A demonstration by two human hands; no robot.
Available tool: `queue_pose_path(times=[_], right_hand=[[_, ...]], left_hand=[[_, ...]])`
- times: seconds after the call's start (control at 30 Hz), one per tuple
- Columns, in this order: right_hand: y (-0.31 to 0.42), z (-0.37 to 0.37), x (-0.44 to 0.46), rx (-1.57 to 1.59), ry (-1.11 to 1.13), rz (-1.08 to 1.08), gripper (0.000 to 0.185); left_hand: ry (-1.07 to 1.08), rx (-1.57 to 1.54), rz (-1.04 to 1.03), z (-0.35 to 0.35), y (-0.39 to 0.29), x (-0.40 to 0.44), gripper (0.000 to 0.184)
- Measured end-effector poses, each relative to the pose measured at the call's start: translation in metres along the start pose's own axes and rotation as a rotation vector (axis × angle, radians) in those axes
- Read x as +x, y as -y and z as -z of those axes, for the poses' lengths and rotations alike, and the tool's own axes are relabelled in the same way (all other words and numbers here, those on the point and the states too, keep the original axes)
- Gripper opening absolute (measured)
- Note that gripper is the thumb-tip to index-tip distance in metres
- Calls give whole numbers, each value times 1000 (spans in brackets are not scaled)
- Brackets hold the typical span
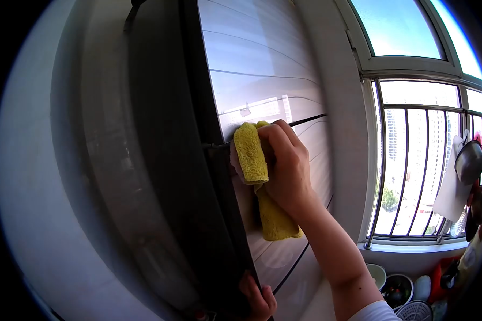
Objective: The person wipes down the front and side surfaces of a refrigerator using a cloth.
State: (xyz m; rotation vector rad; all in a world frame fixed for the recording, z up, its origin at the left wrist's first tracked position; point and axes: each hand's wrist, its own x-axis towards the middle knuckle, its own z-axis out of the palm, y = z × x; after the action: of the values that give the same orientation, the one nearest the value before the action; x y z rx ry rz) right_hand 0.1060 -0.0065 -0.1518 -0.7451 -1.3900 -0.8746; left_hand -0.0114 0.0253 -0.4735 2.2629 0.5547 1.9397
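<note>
A yellow towelling cloth (250,155) is bunched in my right hand (287,160), whose fingers close round it. Part of the cloth hangs below the palm. I hold it against the glossy, line-patterned front of a refrigerator (260,53), at the gap between its upper and lower doors, close to the dark side edge. My left hand (260,300) is low in the view, its fingers curled at the edge of the lower door; the rest of that hand is partly cut off by the frame.
A pale wall (53,214) stands left of the refrigerator's dark side. At right is a barred window (412,160) with pans (469,160) hanging beside it. Bowls and a basin (397,289) sit on the floor below, near a grey colander (415,311) and a red container (439,278).
</note>
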Motion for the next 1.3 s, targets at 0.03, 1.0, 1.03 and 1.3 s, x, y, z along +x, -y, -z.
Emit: queue_pose_path(times=[0.03,1.0,1.03,1.3], right_hand=[[0,-1,-1,-1,1,1,23],[-5,-2,93,-8,52,230,19],[-6,-4,103,-21,22,226,21],[-6,6,67,-34,110,239,22]], left_hand=[[-1,-1,0,1,-1,0,58],[14,30,10,-3,0,0,58],[15,32,11,-3,1,1,58],[8,1,4,-2,-5,3,54]])
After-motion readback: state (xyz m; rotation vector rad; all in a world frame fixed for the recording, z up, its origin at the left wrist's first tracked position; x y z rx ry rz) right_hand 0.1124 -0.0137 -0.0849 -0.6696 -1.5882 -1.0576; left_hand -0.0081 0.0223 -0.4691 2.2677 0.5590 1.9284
